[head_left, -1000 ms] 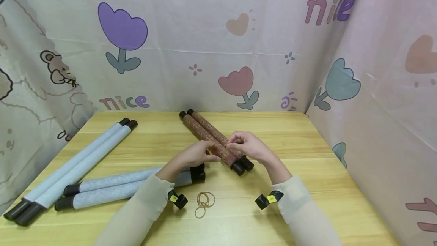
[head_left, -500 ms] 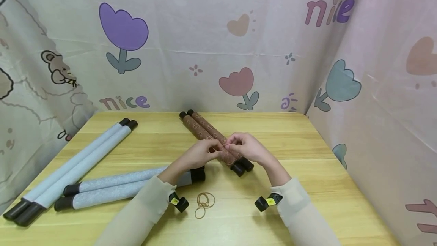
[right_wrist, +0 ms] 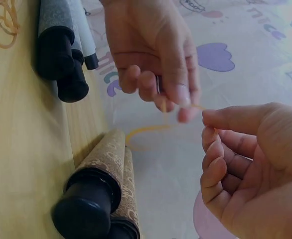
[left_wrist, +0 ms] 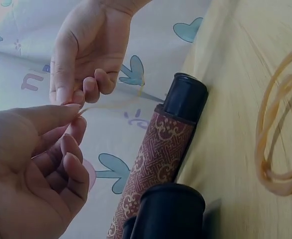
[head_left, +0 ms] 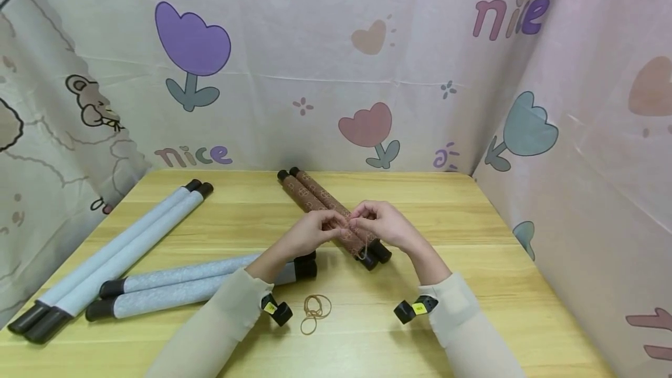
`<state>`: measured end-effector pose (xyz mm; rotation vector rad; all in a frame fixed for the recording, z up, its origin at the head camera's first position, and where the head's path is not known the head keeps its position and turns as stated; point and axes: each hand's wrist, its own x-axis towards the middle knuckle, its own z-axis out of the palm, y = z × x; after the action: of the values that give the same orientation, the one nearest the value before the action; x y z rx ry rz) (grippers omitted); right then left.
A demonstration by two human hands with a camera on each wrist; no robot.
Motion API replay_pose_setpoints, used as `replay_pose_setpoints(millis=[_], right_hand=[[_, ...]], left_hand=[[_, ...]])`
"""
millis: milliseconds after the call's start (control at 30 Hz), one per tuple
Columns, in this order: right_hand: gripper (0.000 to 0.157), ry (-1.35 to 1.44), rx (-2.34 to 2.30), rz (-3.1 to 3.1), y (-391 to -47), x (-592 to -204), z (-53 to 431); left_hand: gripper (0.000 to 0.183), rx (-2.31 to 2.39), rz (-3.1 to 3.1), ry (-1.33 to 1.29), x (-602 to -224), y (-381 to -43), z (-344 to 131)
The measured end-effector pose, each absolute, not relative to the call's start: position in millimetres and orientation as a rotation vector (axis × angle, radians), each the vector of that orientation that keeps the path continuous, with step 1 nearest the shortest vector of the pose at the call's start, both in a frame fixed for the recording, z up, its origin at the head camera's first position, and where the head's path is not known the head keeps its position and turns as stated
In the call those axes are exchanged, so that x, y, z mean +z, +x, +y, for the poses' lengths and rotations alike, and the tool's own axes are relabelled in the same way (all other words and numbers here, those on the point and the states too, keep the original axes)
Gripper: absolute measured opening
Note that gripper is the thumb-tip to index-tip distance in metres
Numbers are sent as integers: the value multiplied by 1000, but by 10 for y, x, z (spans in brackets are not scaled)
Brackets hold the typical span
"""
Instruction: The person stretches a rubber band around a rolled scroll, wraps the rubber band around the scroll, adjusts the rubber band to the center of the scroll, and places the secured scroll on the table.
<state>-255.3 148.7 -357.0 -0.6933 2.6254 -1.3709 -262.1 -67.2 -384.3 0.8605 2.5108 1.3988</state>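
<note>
In the head view, two brown patterned scrolls (head_left: 304,194) with black end knobs lie side by side, slanting across the table. My left hand (head_left: 307,233) and right hand (head_left: 385,225) meet fingertip to fingertip above their near half. Between thumb and forefinger, each hand pinches a thin tan rubber band (left_wrist: 118,105). Part of its loop droops from the fingers over the near scroll ends. From the right wrist, a short stretch of band spans the gap between the left thumb (right_wrist: 178,84) and the right fingertips (right_wrist: 211,117).
Loose rubber bands (head_left: 315,307) lie in front of my left forearm. A pair of pale blue-grey scrolls (head_left: 173,296) rests partly under that arm, and another light blue pair (head_left: 126,244) lies along the table's left side. A printed curtain (head_left: 283,45) hangs behind.
My left hand has moved slightly up and right, so its fingertips now meet the right hand's. A drooping loop of rubber band now shows over the near scroll ends. The scrolls stay put.
</note>
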Motion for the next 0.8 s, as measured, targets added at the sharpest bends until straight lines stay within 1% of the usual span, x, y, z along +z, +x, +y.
replay_pose_setpoints(millis=[167,400,533,800], right_hand=[[11,-680,-1340,2645,-2572,-3572,1539],[9,-646,-1178,2689,-2591,-3570,1625],[12,-593,-1148,2749,-2618,-3572,1686],[16,-464,-1569,2647,-2643,-3536,1723]], left_hand=[[9,1290,2624,884,-3830,-2635,-696],[8,1367,2708,771,-3750,-2691,-812],[8,1380,2716,741,-3744,-2709,-862],[5,1266,2666,844,-3801,-2693,-806]])
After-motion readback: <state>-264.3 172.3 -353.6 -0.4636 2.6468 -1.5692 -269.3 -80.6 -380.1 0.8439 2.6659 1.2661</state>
